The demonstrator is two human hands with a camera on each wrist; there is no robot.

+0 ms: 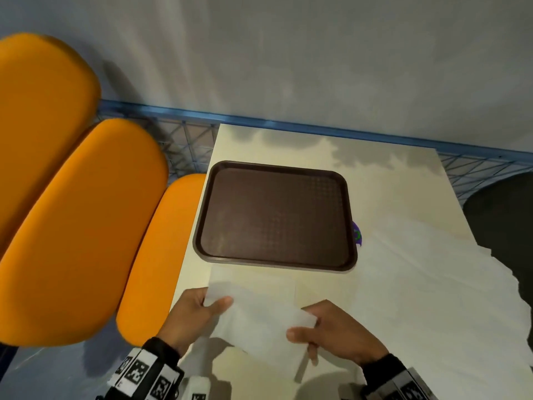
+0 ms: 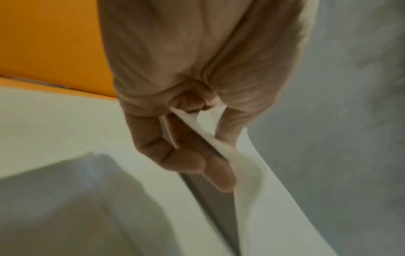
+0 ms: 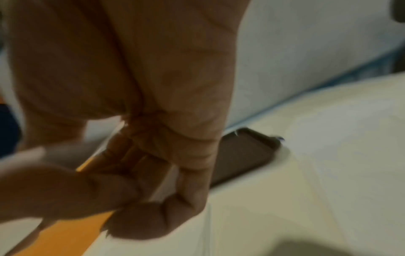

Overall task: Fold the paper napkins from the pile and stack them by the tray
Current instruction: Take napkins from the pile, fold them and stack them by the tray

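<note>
A white paper napkin (image 1: 256, 321) is held up above the near part of the table, just in front of the brown tray (image 1: 275, 216). My left hand (image 1: 202, 308) pinches its left edge between thumb and fingers; the left wrist view shows the napkin (image 2: 247, 169) caught in that pinch. My right hand (image 1: 320, 332) pinches the right edge of the same napkin. The pile of unfolded white napkins (image 1: 438, 287) spreads over the right side of the table. The tray (image 3: 243, 154) shows behind my right hand in the right wrist view.
The cream table (image 1: 383, 180) ends at a blue wire rack (image 1: 187, 142) by the grey wall. Orange chair cushions (image 1: 80, 226) stand close on the left, a dark chair (image 1: 501, 220) on the right. A small purple object (image 1: 357, 232) peeks out beside the tray's right rim.
</note>
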